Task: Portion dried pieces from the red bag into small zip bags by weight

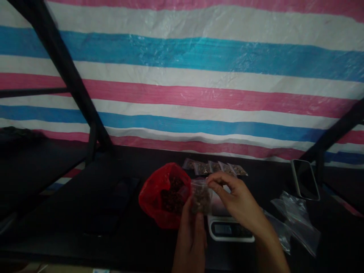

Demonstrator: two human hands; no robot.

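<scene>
A small clear zip bag [201, 199] with brownish bits inside is held upright between my two hands. My left hand [192, 231] grips its lower part from below, thumb and fingers on either side. At the bag's top right corner, my right hand [230, 193] pinches the edge with thumb and forefinger. Just left of the bag stands an open red plastic bag [150, 193] with dark brown pieces [173, 191] in it. Under my right hand sits a white digital scale [231, 239], its platform partly hidden by the hand; the reading is too blurred to tell.
Several filled zip bags [214, 168] lie in a row at the back of the black table [127, 167]. Empty clear bags [295, 218] lie at right, near a phone [305, 179]. Dark metal posts [66, 72] stand before a striped plastic sheet [199, 91].
</scene>
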